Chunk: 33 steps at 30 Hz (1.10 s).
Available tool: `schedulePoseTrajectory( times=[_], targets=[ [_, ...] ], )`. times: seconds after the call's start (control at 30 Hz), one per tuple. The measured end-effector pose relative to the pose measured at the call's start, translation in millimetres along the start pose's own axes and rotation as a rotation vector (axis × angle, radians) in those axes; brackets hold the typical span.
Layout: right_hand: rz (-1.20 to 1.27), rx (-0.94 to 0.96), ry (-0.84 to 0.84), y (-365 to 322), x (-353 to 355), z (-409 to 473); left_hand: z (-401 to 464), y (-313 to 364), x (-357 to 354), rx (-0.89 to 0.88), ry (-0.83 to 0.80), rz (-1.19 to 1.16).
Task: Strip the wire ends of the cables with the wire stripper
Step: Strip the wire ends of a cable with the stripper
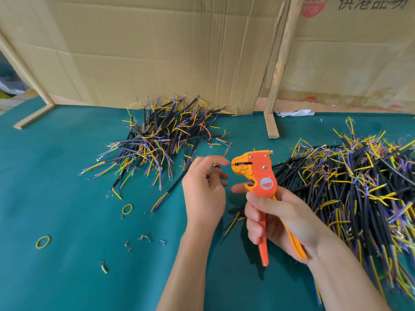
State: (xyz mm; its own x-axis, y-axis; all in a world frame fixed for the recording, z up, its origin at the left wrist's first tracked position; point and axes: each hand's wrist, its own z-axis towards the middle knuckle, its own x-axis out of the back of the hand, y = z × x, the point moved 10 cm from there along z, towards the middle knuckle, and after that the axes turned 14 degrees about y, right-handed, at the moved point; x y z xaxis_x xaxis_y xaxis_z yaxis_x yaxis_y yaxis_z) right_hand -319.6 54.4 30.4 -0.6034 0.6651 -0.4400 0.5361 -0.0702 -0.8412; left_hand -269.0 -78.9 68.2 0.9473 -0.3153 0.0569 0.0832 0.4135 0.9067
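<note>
Wire stripper: we see an orange and yellow wire stripper [258,176] with a round red label, head pointing left, handles running down toward the near edge.
Cable: a short black cable [219,165] with yellow and blue wires at its tip, which meets the stripper's mouth (we cannot tell whether the jaws have closed on it).
Left hand: our left hand [205,187] pinches the cable between thumb and forefinger, just left of the stripper's head.
Right hand: our right hand [278,218] is wrapped around both handles.
Far pile: a heap of cables [161,138] lies toward the far edge of the green surface [56,187], against a cardboard wall [157,52].
Right pile: a larger heap [359,187] along the right edge, behind the right hand.
Scraps: two yellow rubber bands [127,208] and insulation bits [143,239] lie left of our arms.
</note>
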Motion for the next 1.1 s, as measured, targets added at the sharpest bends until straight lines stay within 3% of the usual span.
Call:
schedulePoseTrajectory(
  times=[0.3,0.8,1.1],
  targets=[
    [0.062,0.051,0.082,-5,-5,3,-3,6,-3,0.011,-0.005,0.034],
    [0.233,-0.010,0.073,-4,9,3,3,5,11,-0.015,0.099,0.129],
    [0.105,-0.044,0.044,4,3,6,2,13,8,-0.105,0.077,0.150]
  ],
)
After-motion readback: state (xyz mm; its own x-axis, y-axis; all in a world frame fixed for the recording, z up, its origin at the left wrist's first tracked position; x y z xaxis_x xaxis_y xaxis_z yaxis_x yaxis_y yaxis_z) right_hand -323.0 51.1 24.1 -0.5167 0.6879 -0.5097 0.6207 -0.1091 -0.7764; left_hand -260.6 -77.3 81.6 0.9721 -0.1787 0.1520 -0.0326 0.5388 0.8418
